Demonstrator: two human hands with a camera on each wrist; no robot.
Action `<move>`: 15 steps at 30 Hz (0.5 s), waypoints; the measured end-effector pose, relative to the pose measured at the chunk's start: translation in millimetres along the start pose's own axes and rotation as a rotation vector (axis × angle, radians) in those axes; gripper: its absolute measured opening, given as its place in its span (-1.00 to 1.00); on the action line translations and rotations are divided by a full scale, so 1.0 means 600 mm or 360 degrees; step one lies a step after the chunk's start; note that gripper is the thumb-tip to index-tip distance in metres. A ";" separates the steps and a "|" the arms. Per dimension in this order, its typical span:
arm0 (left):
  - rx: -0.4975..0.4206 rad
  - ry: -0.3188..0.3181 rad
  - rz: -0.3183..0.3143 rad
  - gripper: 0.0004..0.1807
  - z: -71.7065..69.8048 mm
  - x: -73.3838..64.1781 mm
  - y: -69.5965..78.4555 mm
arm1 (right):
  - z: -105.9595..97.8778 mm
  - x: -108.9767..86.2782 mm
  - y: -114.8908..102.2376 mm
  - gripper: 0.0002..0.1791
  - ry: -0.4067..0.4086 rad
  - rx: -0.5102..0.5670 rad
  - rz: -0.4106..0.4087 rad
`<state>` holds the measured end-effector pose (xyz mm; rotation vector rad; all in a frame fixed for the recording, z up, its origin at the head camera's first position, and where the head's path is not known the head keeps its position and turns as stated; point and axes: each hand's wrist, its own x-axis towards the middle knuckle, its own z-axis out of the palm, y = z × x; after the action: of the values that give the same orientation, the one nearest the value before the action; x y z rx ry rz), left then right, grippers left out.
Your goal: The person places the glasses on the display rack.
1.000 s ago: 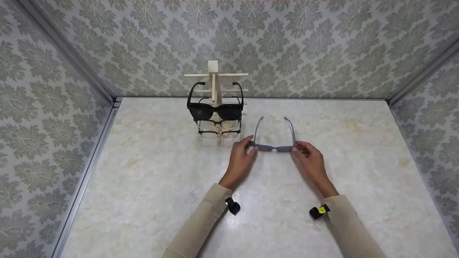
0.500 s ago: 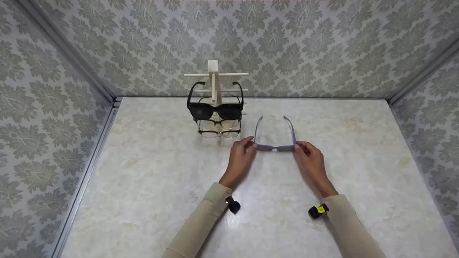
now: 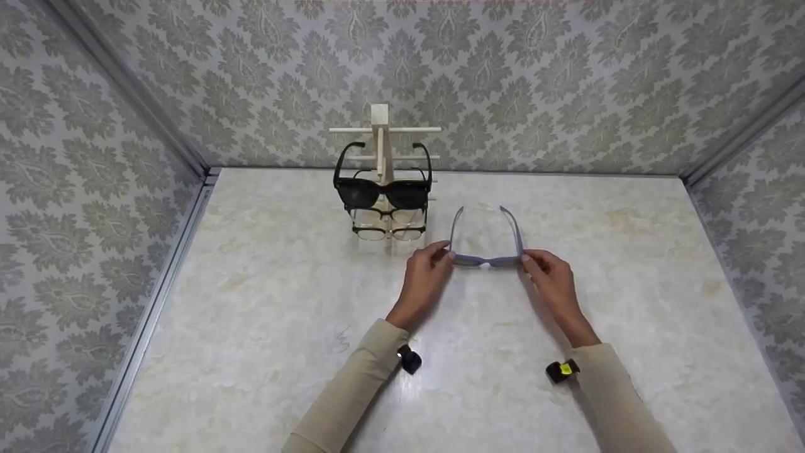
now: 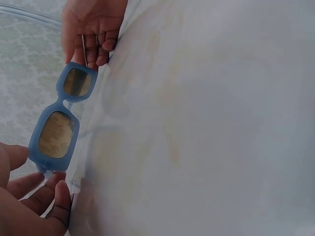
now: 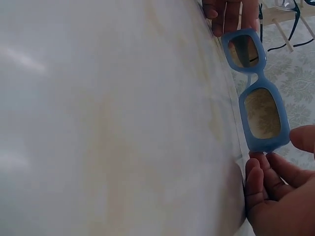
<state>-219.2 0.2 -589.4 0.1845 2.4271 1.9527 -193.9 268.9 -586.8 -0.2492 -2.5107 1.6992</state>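
Observation:
A pair of blue-framed sunglasses (image 3: 468, 259) with brownish lenses is held between my two hands, its temples unfolded and pointing toward the back wall. My left hand (image 3: 424, 281) pinches the left end of the frame between thumb and fingers. At the opposite end, my right hand (image 3: 553, 283) pinches the right corner by the hinge. Both wrist views show the blue frame (image 4: 69, 103) from the front, with thumb on one side and fingertips on the other at the nearer corner. In the right wrist view the sunglasses (image 5: 243, 130) stand close over the table.
Left of the hands, a wooden eyewear stand (image 3: 380, 119) with crossbars rises near the back wall. Black sunglasses (image 3: 382, 192) hang on it above clear-lensed glasses (image 3: 388, 233). The pale marbled table (image 3: 283, 277) is bounded by patterned walls (image 3: 478, 75).
The grip on both ends of the blue sunglasses stays the same. The whole head view has shifted slightly, and hands and sunglasses hardly move against the table.

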 end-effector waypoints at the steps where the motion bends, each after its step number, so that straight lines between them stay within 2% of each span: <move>1: 0.0000 -0.0001 0.0003 -0.58 -0.001 0.000 0.001 | -0.001 -0.001 -0.001 -0.63 -0.0006 0.0010 0.0004; 8: 0.0083 -0.0031 0.0086 -0.63 -0.009 -0.003 0.008 | -0.004 -0.012 -0.008 -0.61 -0.0045 0.0059 0.0026; 15: 0.0097 -0.0076 0.0106 -0.62 -0.023 -0.013 0.016 | -0.009 -0.026 -0.012 -0.57 -0.0100 0.0084 -0.0001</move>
<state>-211.8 -11.8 -577.8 0.3136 2.4832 1.8777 -178.4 268.1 -577.8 -0.1940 -2.5049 1.7977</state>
